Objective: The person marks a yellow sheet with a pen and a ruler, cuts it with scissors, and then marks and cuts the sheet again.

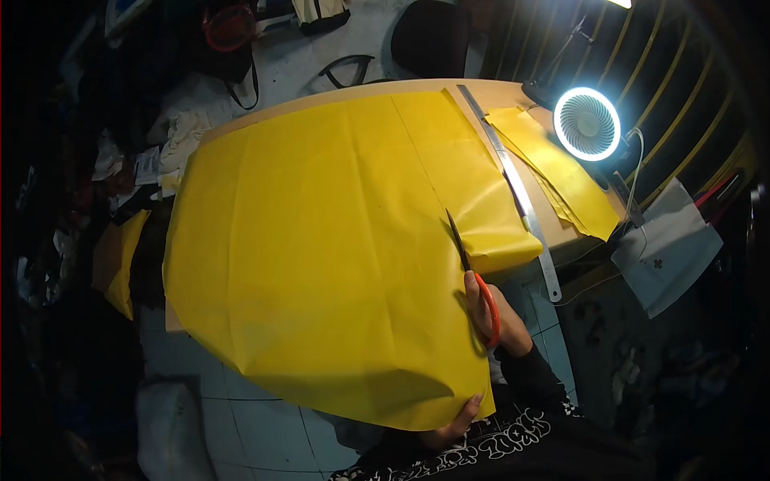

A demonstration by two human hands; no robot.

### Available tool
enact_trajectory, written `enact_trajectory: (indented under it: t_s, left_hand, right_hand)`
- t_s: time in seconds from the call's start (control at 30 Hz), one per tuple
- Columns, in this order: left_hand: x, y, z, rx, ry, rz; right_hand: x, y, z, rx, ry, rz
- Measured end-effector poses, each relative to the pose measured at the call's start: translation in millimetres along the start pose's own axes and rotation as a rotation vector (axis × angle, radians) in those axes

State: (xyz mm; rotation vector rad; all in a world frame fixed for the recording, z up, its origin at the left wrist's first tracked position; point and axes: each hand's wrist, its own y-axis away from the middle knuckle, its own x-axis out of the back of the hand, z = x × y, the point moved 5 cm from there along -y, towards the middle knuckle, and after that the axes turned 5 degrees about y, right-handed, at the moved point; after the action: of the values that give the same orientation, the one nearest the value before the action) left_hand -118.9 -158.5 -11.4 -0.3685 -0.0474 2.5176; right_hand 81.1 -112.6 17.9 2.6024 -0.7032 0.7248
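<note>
A large yellow sheet (297, 240) covers most of the table and hangs over its near edge. My right hand (507, 322) is closed around the orange handles of a pair of scissors (484, 301). The dark blades point away from me, at the inner end of a cut in the sheet. Right of the cut, a strip of the sheet curls over. At the sheet's near corner, my left hand (455, 425) pinches the edge, its fingers partly hidden beneath.
A long metal ruler (513, 176) lies right of the sheet, beside folded yellow pieces (561, 172). A lit round fan (587, 124) stands at the table's right end. A pale bag (670, 248) hangs at right. A dark chair (431, 40) is behind the table.
</note>
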Motion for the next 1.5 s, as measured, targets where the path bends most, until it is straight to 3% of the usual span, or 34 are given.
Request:
enact_trajectory:
  t_s: [0.3,0.4,0.5,0.67,0.83,0.9,0.93,1.5]
  left_hand:
    - [3,1,0,0.093,0.048,-0.012]
    - [5,3,2,0.169,0.076,0.097]
    - [2,6,-4,0.086,0.098,0.011]
    - [6,14,-11,-0.508,-0.181,-0.028]
    - [7,18,3,-0.625,-0.374,-0.088]
    - [2,15,16,-0.947,-0.421,-0.04]
    - [2,17,12,-0.972,-0.413,-0.037]
    - [6,16,13,-0.695,-0.288,-0.152]
  right_hand:
    - [-2,2,-6,0.007,-0.008,0.027]
    - [-2,1,-15,0.02,-0.018,0.03]
    - [-2,0,-5,0.033,-0.012,0.026]
    - [-2,0,-12,0.0,-0.017,0.046]
    - [-2,-2,-17,0.041,-0.03,0.047]
    - [-3,-1,-15,0.035,-0.027,0.047]
    - [-3,0,-9,0.037,-0.025,0.048]
    - [0,-1,-13,0.031,0.021,0.034]
